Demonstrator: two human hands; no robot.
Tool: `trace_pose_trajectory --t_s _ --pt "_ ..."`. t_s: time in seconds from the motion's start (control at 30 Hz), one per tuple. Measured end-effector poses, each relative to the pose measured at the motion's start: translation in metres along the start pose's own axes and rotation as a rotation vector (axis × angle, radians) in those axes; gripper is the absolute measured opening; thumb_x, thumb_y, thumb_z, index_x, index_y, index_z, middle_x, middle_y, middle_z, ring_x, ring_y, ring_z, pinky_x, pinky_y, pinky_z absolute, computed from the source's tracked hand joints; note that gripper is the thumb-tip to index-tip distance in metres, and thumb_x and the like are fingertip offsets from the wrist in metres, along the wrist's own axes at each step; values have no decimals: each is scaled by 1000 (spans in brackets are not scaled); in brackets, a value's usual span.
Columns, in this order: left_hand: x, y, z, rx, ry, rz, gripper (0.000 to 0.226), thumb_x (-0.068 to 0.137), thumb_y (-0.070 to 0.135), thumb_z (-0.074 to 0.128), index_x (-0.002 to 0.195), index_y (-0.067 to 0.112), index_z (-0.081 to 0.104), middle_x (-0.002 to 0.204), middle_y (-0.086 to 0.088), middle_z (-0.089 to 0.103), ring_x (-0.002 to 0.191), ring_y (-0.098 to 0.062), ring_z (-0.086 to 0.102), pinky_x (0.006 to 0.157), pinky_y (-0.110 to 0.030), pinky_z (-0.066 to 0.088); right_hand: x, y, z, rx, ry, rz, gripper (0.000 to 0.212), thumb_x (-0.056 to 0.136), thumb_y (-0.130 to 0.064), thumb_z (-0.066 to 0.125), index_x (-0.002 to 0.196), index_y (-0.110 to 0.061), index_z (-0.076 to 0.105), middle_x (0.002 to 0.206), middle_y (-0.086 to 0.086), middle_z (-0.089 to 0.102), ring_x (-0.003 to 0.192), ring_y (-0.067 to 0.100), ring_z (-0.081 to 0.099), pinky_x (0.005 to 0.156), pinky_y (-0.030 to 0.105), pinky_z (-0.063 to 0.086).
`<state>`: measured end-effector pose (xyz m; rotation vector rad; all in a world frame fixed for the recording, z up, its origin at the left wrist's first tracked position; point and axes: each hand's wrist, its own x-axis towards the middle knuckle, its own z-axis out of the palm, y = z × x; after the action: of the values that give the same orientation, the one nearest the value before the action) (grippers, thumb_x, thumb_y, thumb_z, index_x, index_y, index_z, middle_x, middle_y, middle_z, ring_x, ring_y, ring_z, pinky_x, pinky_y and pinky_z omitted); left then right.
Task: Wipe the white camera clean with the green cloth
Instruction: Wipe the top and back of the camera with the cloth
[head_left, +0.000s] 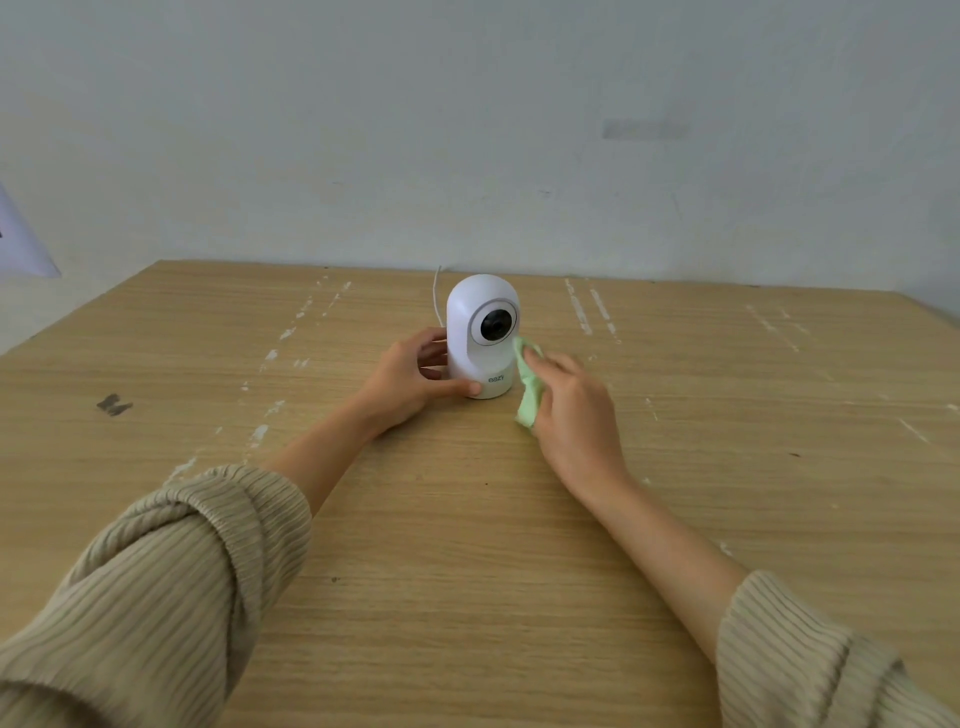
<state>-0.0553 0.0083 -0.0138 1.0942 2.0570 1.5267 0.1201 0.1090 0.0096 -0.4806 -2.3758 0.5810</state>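
Left grip (410, 382) cups the camera (480, 338) from its 9 o'clock side, thumb laid along the front of the base and fingers wrapped behind, so the hand is partly closed around the body and steadies it. Right grip (574, 402) pinches the cloth (529, 387), bunched between thumb and fingers; the upper tip of the cloth touches the camera at about 4 o'clock of the lens ring, just beside the dark lens (494, 325). Camera stands upright near the middle of the surface (467, 545), lens facing the person, with a thin cable (435, 293) rising from behind toward 12 o'clock. Likely risks: a sideways push from the cloth could tip or slide the tall, narrow body if the left hold loosens; a tug could strain the cable; a bunched cloth may smear rather than clear the lens, and much of the shell, judged from this contact point, remains unwiped.
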Motion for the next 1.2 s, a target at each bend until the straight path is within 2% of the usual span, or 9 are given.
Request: trace_pose_trajectory --t_s 0.17,0.33,0.63,0.8,0.87,0.97,1.07,1.13,1.2 --pt "-1 1 0 3 -13 5 79 59 23 90 129 15 55 121 -3 68 111 -13 65 99 -36 51 9 -2 10 -141 -58 -22 49 88 2 47 136 -9 45 122 12 47 89 32 57 68 34 44" --pt "-1 2 -1 4 -5 8 88 47 39 89 126 19 57 118 -1 70 109 -12 66 99 -39 51 3 -2 18 -199 -143 -89 59 85 6 43 141 -9 36 128 11 40 98 30 52 67 31 36" --pt "-4 3 -2 8 -15 24 81 50 33 89 124 19 58 117 0 70 109 -12 66 95 -35 52 2 -3 24 -193 -121 -253 58 79 12 52 135 -3 46 124 18 49 106 34 52 74 36 51" --pt "-4 3 -2 -3 -18 41 63 68 7 83 126 10 57 116 -4 70 105 -12 67 87 -26 54 4 0 32 -249 -74 -428 60 71 16 63 127 -2 53 117 12 53 94 24 51 62 32 57" --pt "-4 3 -2 -5 -22 45 63 69 7 82 126 10 56 116 -5 70 105 -13 68 88 -26 54 7 2 31 -252 -82 -445 60 70 17 63 126 -3 55 115 11 54 94 21 46 58 32 57" --pt "-3 3 -2 5 -22 40 71 62 17 87 126 13 57 118 -3 70 107 -12 67 91 -29 53 8 13 25 -241 -93 -449 50 75 12 63 121 -7 60 109 10 61 94 23 55 59 35 58" --pt "-2 1 -4 15 -21 12 87 48 34 89 127 18 56 120 0 68 111 -12 65 98 -35 51 8 27 13 -155 -37 -334 31 84 1 54 111 -8 68 100 10 66 84 26 63 65 30 52" --pt "-2 0 -5 19 -22 -5 87 49 31 90 128 19 55 121 0 67 111 -11 64 100 -36 50 12 33 7 -25 32 -106 31 84 2 49 107 -5 70 98 11 67 84 26 63 68 19 40" --pt "-2 1 -5 17 -25 -13 81 56 19 90 129 18 54 122 -1 67 111 -12 64 101 -36 50 18 33 4 138 84 154 35 84 7 51 113 -4 66 109 11 66 98 24 61 75 11 34"
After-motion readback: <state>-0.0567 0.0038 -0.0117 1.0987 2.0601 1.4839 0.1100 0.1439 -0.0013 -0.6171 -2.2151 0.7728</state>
